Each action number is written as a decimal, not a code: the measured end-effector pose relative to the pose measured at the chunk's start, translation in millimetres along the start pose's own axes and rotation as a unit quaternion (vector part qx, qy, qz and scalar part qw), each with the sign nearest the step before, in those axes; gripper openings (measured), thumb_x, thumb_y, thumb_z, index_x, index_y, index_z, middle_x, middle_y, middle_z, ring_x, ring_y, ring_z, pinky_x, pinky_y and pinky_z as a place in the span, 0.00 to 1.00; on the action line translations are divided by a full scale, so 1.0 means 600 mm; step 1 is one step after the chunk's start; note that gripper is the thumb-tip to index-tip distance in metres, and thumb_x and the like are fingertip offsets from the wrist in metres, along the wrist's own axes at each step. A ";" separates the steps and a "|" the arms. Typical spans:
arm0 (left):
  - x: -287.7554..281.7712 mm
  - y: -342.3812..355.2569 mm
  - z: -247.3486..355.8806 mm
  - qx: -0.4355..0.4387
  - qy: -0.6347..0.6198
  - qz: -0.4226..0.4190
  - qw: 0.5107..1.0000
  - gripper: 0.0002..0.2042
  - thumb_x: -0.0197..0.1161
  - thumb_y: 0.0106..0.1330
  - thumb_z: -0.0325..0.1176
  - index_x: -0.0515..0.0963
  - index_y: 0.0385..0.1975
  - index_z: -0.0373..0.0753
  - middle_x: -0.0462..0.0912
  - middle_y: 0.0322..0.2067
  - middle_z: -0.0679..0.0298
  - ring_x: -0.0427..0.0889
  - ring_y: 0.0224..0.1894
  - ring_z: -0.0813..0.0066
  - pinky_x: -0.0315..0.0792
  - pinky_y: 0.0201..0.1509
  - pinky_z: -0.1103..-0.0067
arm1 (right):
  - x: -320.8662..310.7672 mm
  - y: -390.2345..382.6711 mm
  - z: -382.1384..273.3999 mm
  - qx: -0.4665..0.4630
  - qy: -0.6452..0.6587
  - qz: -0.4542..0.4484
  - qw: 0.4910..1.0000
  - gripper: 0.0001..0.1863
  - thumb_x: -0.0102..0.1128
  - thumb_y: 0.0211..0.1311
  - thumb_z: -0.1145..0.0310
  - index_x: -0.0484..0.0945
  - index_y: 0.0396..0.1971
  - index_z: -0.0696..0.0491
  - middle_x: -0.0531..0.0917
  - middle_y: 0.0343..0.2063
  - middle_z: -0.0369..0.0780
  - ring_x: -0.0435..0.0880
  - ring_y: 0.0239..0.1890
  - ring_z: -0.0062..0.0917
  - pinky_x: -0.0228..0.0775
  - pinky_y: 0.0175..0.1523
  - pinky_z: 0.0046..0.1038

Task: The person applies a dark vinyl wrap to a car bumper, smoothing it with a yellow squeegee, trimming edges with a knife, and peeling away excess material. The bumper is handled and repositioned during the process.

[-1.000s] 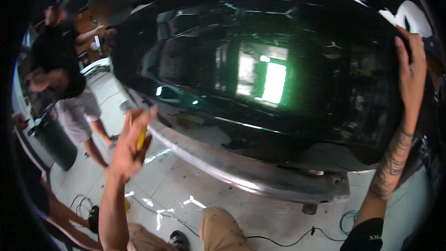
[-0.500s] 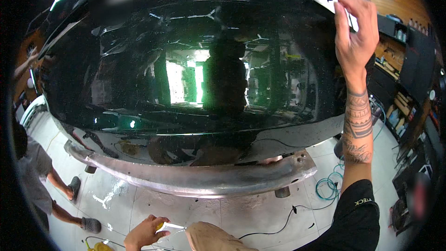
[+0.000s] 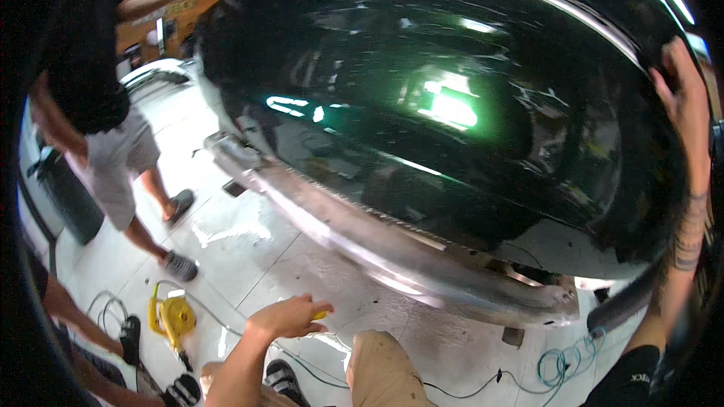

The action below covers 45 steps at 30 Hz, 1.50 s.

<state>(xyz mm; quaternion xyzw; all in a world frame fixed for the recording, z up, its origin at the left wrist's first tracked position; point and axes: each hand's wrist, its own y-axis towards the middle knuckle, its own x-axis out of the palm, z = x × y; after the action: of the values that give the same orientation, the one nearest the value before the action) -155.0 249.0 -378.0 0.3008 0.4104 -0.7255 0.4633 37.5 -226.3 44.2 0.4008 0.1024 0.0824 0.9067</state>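
A large glossy black car panel (image 3: 339, 53) with green-tinted reflections fills the upper middle. At its right edge, my right hand (image 3: 682, 83) rests with bent fingers against the panel; blur hides what it may hold. My left hand (image 3: 286, 318) hangs low in front, away from the car, above my knee. Its fingers are closed on a small yellow object (image 3: 323, 310), mostly covered, whose kind does not show. Below the panel runs a bare metal bumper beam (image 3: 354, 252), apart from both hands.
A yellow blower-like tool (image 3: 178, 318) with a cord lies on the tiled floor (image 3: 249, 215). A co-worker in grey shorts (image 3: 121, 169) stands at the left, and another person's legs (image 3: 79, 316) show lower left. A coiled teal hose (image 3: 569, 358) lies at the lower right.
The view has swung left, so the car sits further right and tilted. The white piece in my right hand no longer shows. More of the co-worker and the yellow tool has come into view.
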 end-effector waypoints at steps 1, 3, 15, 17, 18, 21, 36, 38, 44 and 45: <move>-0.004 -0.005 0.005 -0.018 -0.004 -0.001 1.000 0.23 0.58 0.68 0.50 0.69 0.59 0.48 0.76 0.47 0.48 0.78 0.50 0.47 0.73 0.52 0.62 | 0.010 0.001 -0.005 0.002 -0.024 0.006 1.000 0.22 0.70 0.52 0.75 0.73 0.47 0.58 0.79 0.40 0.44 0.80 0.41 0.31 0.73 0.49 0.29; -0.006 -0.013 0.013 -0.039 -0.009 -0.012 0.999 0.24 0.58 0.68 0.51 0.67 0.60 0.49 0.75 0.48 0.49 0.78 0.49 0.48 0.73 0.52 0.63 | -0.004 0.036 -0.058 -0.004 -0.069 -0.014 0.997 0.19 0.73 0.50 0.70 0.73 0.38 0.58 0.77 0.35 0.44 0.78 0.38 0.36 0.72 0.45 0.34; 0.001 0.029 -0.011 -0.055 0.009 -0.046 0.997 0.25 0.58 0.68 0.53 0.68 0.60 0.48 0.75 0.50 0.50 0.76 0.54 0.50 0.72 0.53 0.61 | -0.008 0.036 -0.098 -0.036 -0.113 0.034 0.992 0.17 0.72 0.51 0.71 0.74 0.38 0.59 0.78 0.34 0.45 0.78 0.36 0.35 0.72 0.42 0.33; -0.003 0.036 -0.004 -0.059 0.017 -0.053 0.997 0.25 0.57 0.68 0.54 0.68 0.60 0.48 0.75 0.50 0.50 0.76 0.55 0.50 0.71 0.54 0.61 | 0.014 0.018 -0.129 -0.034 0.011 0.083 0.996 0.16 0.69 0.53 0.76 0.76 0.42 0.56 0.78 0.33 0.42 0.78 0.33 0.29 0.71 0.40 0.28; 0.001 0.035 -0.008 -0.058 0.023 -0.051 0.997 0.25 0.57 0.68 0.54 0.68 0.60 0.48 0.75 0.50 0.50 0.75 0.55 0.50 0.71 0.54 0.61 | -0.003 0.028 -0.176 -0.069 0.062 0.119 0.989 0.14 0.68 0.54 0.78 0.77 0.41 0.54 0.77 0.30 0.39 0.76 0.31 0.27 0.69 0.36 0.27; -0.015 0.024 0.008 -0.054 0.023 -0.037 0.998 0.24 0.59 0.67 0.51 0.69 0.58 0.46 0.78 0.49 0.50 0.75 0.56 0.51 0.72 0.55 0.62 | -0.027 0.055 -0.319 -0.164 0.177 0.204 0.949 0.19 0.70 0.53 0.76 0.76 0.45 0.53 0.74 0.22 0.35 0.71 0.22 0.23 0.61 0.26 0.26; -0.066 -0.019 0.005 0.105 -0.286 0.020 0.952 0.30 0.55 0.68 0.58 0.67 0.60 0.42 0.76 0.53 0.56 0.74 0.56 0.65 0.70 0.56 0.70 | 0.096 0.029 -0.299 -0.128 0.197 0.135 0.963 0.15 0.67 0.49 0.73 0.76 0.39 0.55 0.73 0.24 0.40 0.71 0.22 0.30 0.63 0.25 0.29; -0.100 -0.015 0.055 0.275 -0.448 0.078 0.847 0.32 0.54 0.68 0.59 0.63 0.62 0.42 0.71 0.55 0.58 0.72 0.55 0.66 0.69 0.57 0.67 | 0.100 0.027 -0.299 -0.140 0.191 0.135 0.962 0.15 0.66 0.51 0.73 0.76 0.39 0.56 0.72 0.24 0.40 0.72 0.22 0.29 0.63 0.26 0.27; -0.282 0.012 0.246 0.491 -0.572 0.285 0.593 0.28 0.53 0.70 0.59 0.55 0.60 0.51 0.63 0.49 0.66 0.69 0.52 0.76 0.70 0.56 0.71 | 0.044 0.084 -0.416 -0.039 0.521 -0.041 0.852 0.51 0.73 0.42 0.36 0.69 0.60 0.56 0.76 0.34 0.39 0.75 0.31 0.26 0.69 0.33 0.28; -0.314 0.025 0.271 0.453 -0.569 0.366 0.581 0.28 0.53 0.70 0.57 0.53 0.60 0.50 0.62 0.48 0.65 0.68 0.52 0.77 0.70 0.55 0.72 | 0.026 0.105 -0.455 -0.004 0.589 -0.086 0.803 0.60 0.75 0.37 0.35 0.59 0.68 0.55 0.75 0.46 0.44 0.77 0.43 0.30 0.72 0.42 0.28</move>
<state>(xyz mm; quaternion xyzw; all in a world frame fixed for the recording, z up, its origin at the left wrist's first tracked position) -76.9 183.4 -150.2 0.1219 -0.4639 -0.6090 0.6317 -20.6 12.7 -90.3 0.2608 0.6505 0.2250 0.6770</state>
